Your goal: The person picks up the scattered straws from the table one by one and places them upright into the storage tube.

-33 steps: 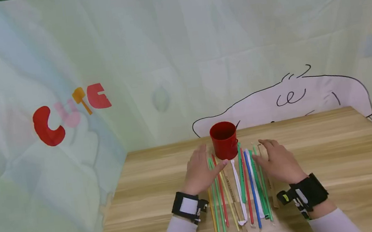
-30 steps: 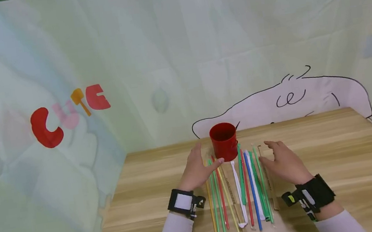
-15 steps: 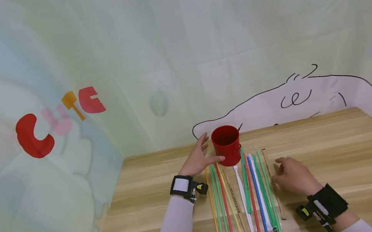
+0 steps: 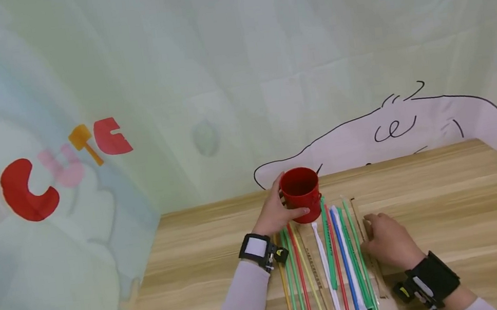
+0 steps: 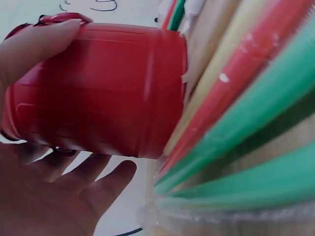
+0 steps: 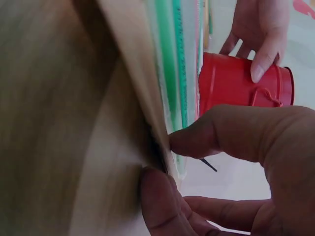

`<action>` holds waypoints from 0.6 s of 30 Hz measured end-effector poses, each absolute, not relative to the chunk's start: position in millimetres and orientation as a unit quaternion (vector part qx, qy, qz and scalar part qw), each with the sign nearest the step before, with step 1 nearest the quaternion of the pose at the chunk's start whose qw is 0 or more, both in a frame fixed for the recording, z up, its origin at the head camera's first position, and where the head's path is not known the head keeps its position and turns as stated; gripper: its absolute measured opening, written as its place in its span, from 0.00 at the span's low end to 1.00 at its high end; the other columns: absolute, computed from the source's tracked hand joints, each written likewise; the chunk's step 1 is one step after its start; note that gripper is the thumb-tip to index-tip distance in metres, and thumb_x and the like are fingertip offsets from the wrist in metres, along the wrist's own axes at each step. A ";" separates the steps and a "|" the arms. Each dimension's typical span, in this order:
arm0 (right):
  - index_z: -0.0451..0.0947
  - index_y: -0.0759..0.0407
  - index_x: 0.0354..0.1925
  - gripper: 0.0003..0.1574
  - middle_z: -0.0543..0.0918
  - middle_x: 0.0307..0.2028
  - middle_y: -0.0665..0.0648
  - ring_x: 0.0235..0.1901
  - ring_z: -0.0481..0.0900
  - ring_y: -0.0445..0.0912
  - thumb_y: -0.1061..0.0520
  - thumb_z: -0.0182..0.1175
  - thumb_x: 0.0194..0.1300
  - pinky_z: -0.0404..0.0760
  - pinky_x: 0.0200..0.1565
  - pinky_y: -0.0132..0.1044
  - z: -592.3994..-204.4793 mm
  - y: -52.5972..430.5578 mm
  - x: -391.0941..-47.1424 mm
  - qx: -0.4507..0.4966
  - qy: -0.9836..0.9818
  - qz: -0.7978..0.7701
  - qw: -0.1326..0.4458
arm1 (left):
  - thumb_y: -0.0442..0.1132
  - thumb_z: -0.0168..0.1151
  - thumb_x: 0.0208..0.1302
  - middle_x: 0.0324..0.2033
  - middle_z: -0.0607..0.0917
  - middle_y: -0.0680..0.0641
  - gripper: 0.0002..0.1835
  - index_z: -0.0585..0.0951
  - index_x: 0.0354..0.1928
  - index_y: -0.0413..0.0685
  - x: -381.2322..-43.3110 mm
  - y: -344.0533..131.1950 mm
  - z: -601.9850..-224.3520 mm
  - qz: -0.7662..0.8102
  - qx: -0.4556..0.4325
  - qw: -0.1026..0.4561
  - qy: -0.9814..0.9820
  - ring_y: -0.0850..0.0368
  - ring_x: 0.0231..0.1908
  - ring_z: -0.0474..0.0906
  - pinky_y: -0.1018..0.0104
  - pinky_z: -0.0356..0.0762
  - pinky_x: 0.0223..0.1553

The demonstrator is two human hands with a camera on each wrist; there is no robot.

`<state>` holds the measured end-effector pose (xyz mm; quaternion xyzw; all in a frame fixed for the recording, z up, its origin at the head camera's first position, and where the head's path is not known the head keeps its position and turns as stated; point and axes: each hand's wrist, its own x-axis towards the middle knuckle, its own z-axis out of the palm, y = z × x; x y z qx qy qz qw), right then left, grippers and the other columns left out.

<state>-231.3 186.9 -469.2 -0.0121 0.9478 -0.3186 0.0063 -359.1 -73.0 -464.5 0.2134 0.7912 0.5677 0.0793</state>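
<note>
A small red bucket [image 4: 300, 201] stands at the far ends of a row of wrapped drinking straws. My left hand [image 4: 276, 215] is curled round its left side, thumb across the front and fingers behind; the left wrist view has the thumb near the bucket's rim. At the right end of the row lies a brown-wrapped straw [image 4: 379, 281]. My right hand [image 4: 392, 243] pinches this straw near its upper part; in the right wrist view, thumb [image 6: 197, 140] and forefinger lie on either side of the thin brown wrapper [image 6: 130, 54].
Green, red, yellow, white, blue and brown straws lie side by side, among them a blue straw [image 4: 347, 267] and a white-wrapped straw [image 4: 325, 269]. They rest on a wood-grain table [image 4: 215, 262]. A printed cloth backdrop [image 4: 202, 78] rises behind the table's far edge.
My left hand has moved from above the straws onto the bucket's side and closed round it. The right hand has drawn right, off the row, then come down to pinch the rightmost straw.
</note>
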 end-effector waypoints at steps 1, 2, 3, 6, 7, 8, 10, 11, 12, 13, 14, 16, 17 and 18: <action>0.68 0.83 0.64 0.44 0.78 0.35 0.63 0.31 0.73 0.50 0.64 0.69 0.52 0.71 0.28 0.38 -468.8 185.1 -231.0 -0.010 0.949 -0.314 0.006 | 0.38 0.79 0.57 0.74 0.69 0.53 0.58 0.51 0.82 0.63 -358.7 -72.3 -464.8 0.568 0.212 0.077 0.792 0.46 0.72 0.66 0.47 0.81 0.63; 0.68 0.83 0.64 0.44 0.79 0.36 0.64 0.31 0.74 0.50 0.64 0.69 0.52 0.72 0.28 0.38 -468.3 183.5 -230.9 -0.009 0.951 -0.310 0.005 | 0.38 0.79 0.57 0.73 0.70 0.54 0.58 0.52 0.82 0.65 -358.2 -71.7 -464.8 0.568 0.212 0.073 0.792 0.47 0.72 0.67 0.48 0.81 0.62; 0.68 0.84 0.64 0.44 0.79 0.37 0.65 0.31 0.74 0.50 0.65 0.69 0.52 0.72 0.28 0.38 -468.2 182.1 -230.9 -0.008 0.952 -0.306 0.005 | 0.37 0.80 0.56 0.72 0.71 0.54 0.57 0.53 0.81 0.67 -357.5 -71.2 -464.6 0.567 0.214 0.070 0.792 0.48 0.71 0.67 0.48 0.82 0.62; 0.68 0.84 0.64 0.44 0.82 0.41 0.71 0.33 0.75 0.52 0.65 0.69 0.51 0.76 0.30 0.41 -468.2 179.5 -231.3 -0.006 0.956 -0.295 0.006 | 0.36 0.80 0.56 0.71 0.71 0.56 0.55 0.56 0.79 0.70 -357.0 -70.1 -464.2 0.565 0.222 0.062 0.792 0.51 0.71 0.68 0.49 0.82 0.62; 0.68 0.85 0.64 0.44 0.83 0.42 0.72 0.34 0.76 0.53 0.66 0.69 0.51 0.77 0.31 0.42 -468.3 179.0 -231.4 -0.006 0.956 -0.292 0.006 | 0.36 0.80 0.56 0.71 0.72 0.57 0.55 0.57 0.79 0.71 -357.0 -69.9 -464.2 0.564 0.225 0.060 0.792 0.51 0.70 0.68 0.49 0.81 0.62; 0.68 0.85 0.64 0.44 0.83 0.43 0.72 0.35 0.76 0.53 0.66 0.69 0.51 0.77 0.32 0.42 -468.3 178.8 -231.5 -0.006 0.957 -0.291 0.005 | 0.36 0.79 0.56 0.71 0.72 0.57 0.54 0.57 0.78 0.71 -357.0 -69.8 -464.2 0.563 0.227 0.059 0.793 0.52 0.70 0.68 0.49 0.81 0.62; 0.67 0.85 0.64 0.45 0.84 0.42 0.71 0.35 0.77 0.53 0.66 0.70 0.51 0.78 0.32 0.42 -468.7 178.7 -231.5 -0.002 0.956 -0.293 0.007 | 0.36 0.79 0.57 0.70 0.72 0.57 0.52 0.59 0.78 0.70 -357.1 -69.4 -464.5 0.563 0.230 0.058 0.792 0.52 0.70 0.68 0.49 0.81 0.62; 0.66 0.85 0.65 0.45 0.84 0.40 0.69 0.34 0.77 0.52 0.66 0.70 0.52 0.77 0.31 0.41 -468.9 178.8 -231.4 0.001 0.955 -0.298 0.010 | 0.36 0.79 0.57 0.70 0.73 0.57 0.52 0.59 0.77 0.70 -357.1 -69.3 -464.8 0.562 0.230 0.058 0.792 0.52 0.70 0.68 0.49 0.81 0.62; 0.66 0.84 0.65 0.46 0.84 0.37 0.67 0.32 0.77 0.52 0.65 0.70 0.52 0.76 0.30 0.41 -469.2 179.0 -231.3 0.003 0.954 -0.301 0.012 | 0.36 0.79 0.57 0.70 0.73 0.56 0.51 0.60 0.77 0.69 -357.1 -69.1 -464.8 0.562 0.230 0.059 0.792 0.52 0.70 0.68 0.49 0.81 0.62; 0.65 0.84 0.66 0.46 0.83 0.35 0.64 0.31 0.77 0.51 0.65 0.70 0.52 0.75 0.29 0.40 -469.5 179.3 -231.3 0.006 0.952 -0.305 0.015 | 0.36 0.79 0.57 0.70 0.73 0.56 0.51 0.60 0.77 0.69 -356.7 -68.9 -464.9 0.562 0.229 0.060 0.792 0.51 0.70 0.68 0.48 0.81 0.62; 0.65 0.83 0.66 0.47 0.82 0.33 0.62 0.31 0.77 0.50 0.64 0.70 0.53 0.74 0.29 0.39 -469.7 179.6 -231.2 0.011 0.951 -0.308 0.019 | 0.36 0.79 0.57 0.70 0.73 0.56 0.51 0.60 0.77 0.69 -356.8 -68.7 -465.2 0.563 0.229 0.061 0.792 0.52 0.70 0.68 0.48 0.81 0.62; 0.65 0.82 0.67 0.47 0.80 0.29 0.58 0.28 0.76 0.48 0.63 0.70 0.54 0.73 0.27 0.38 -469.9 180.1 -230.8 0.017 0.949 -0.314 0.025 | 0.36 0.79 0.58 0.70 0.72 0.56 0.51 0.60 0.77 0.68 -356.3 -68.4 -465.1 0.562 0.227 0.063 0.793 0.51 0.70 0.68 0.48 0.80 0.63; 0.65 0.82 0.67 0.47 0.79 0.27 0.57 0.27 0.76 0.48 0.63 0.70 0.55 0.72 0.27 0.38 -469.6 180.3 -230.8 0.020 0.948 -0.317 0.029 | 0.36 0.78 0.58 0.71 0.72 0.56 0.51 0.59 0.77 0.68 -356.3 -68.2 -465.3 0.562 0.226 0.063 0.793 0.51 0.70 0.68 0.48 0.80 0.63; 0.65 0.81 0.67 0.46 0.79 0.27 0.56 0.27 0.75 0.48 0.62 0.69 0.55 0.72 0.26 0.38 -469.2 180.5 -230.5 0.021 0.947 -0.319 0.031 | 0.36 0.78 0.58 0.71 0.72 0.56 0.51 0.59 0.77 0.68 -356.4 -68.1 -465.4 0.562 0.226 0.064 0.793 0.51 0.70 0.68 0.48 0.80 0.64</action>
